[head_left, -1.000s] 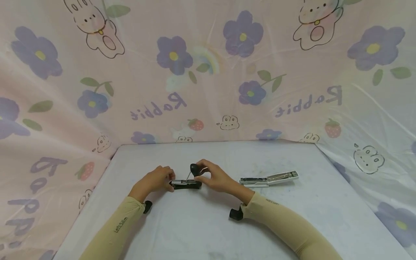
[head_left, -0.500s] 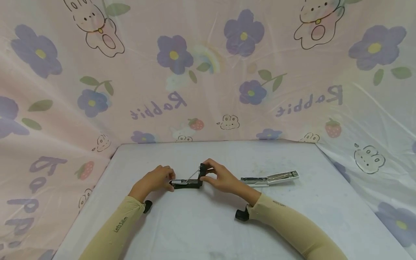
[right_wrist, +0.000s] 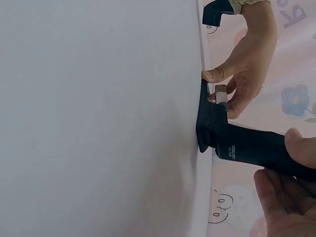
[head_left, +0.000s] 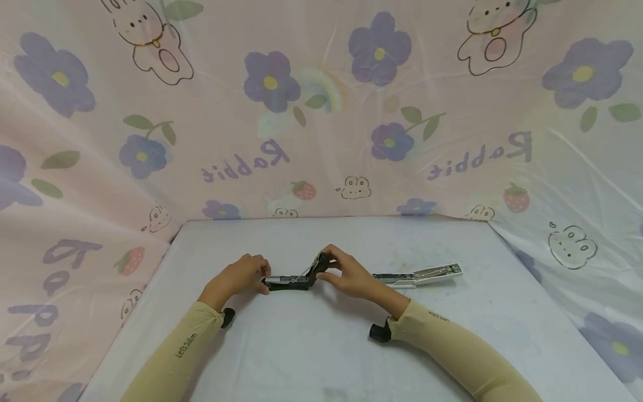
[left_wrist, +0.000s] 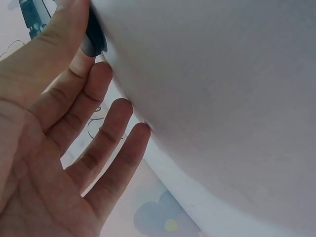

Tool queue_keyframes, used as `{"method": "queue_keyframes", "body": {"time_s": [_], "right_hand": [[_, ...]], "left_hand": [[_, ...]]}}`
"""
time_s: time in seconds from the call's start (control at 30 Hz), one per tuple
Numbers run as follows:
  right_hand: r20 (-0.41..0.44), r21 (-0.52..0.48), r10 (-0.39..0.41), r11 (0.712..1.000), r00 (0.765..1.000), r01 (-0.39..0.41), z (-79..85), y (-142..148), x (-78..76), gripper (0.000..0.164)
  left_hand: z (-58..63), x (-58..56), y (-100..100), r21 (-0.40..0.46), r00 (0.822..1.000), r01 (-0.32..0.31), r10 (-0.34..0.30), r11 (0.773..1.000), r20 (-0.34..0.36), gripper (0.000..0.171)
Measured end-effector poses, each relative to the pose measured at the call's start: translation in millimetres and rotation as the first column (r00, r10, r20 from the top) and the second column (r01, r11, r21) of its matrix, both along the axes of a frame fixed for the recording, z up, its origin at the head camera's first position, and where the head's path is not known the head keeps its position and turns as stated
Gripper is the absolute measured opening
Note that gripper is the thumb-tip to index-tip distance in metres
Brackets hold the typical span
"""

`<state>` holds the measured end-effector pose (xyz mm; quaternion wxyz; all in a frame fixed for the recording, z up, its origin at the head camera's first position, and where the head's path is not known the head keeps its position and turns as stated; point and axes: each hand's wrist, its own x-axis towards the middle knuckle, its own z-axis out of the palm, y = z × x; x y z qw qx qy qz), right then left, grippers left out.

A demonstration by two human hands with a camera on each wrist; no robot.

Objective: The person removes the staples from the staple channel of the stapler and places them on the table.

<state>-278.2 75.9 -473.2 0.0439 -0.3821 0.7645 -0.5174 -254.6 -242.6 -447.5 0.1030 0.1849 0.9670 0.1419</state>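
A black stapler (head_left: pixel 287 287) lies on the white table in the head view, its top cover (head_left: pixel 317 268) swung up and leaning back to the right. Between cover and base slants a thin metal rod (head_left: pixel 305 272). My left hand (head_left: pixel 243 279) pinches the left end of the base. In the left wrist view, thumb and index finger meet at that dark end (left_wrist: pixel 96 37), while the other fingers extend loosely. My right hand (head_left: pixel 348 274) grips the free end of the cover between thumb and fingers. The right wrist view shows the cover (right_wrist: pixel 254 146) from its smooth outer side.
Right of my right hand lies a white stapler (head_left: pixel 436 273), spread open with its metal inside showing; the wrist partly covers its left end. Black wrist cameras (head_left: pixel 380 333) stick out under both sleeves. A patterned pink cloth (head_left: pixel 321 139) hangs behind the table (head_left: pixel 321 346).
My right hand has moved to the right, tilting the stapler's cover from nearly upright to leaning further back. My left hand stays at the base's left end.
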Motion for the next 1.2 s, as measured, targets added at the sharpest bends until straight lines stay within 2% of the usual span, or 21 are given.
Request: {"method": "queue_keyframes", "body": {"time_s": [0.3,0.57,0.73,0.97,1.2], "right_hand": [[-0.016,0.005,0.000,1.000,1.000,0.000,0.0,11,1.8,0.036],[-0.015,0.030,-0.018,0.999,1.000,0.018,-5.7,22,-0.4,0.037],[-0.049,0.096,-0.046,0.994,0.998,0.050,-9.4,28,-1.0,0.034],[-0.057,0.225,-0.078,0.970,0.995,0.089,-3.1,31,0.2,0.034],[-0.083,0.300,-0.063,0.950,0.995,0.085,3.9,28,0.6,0.034]], "left_hand": [[2.3,-0.8,2,0.008,1.000,0.014,-0.015,1.000,0.007,0.036],[1.2,-2.3,3,-0.002,1.000,0.001,-0.001,1.000,0.002,0.036],[0.7,-1.7,2,-0.001,1.000,-0.002,0.002,1.000,0.014,0.037],[1.3,-2.1,2,-0.001,1.000,-0.005,0.005,1.000,0.019,0.037],[-1.3,-2.2,2,0.004,0.999,-0.020,0.020,1.000,0.026,0.036]]}}
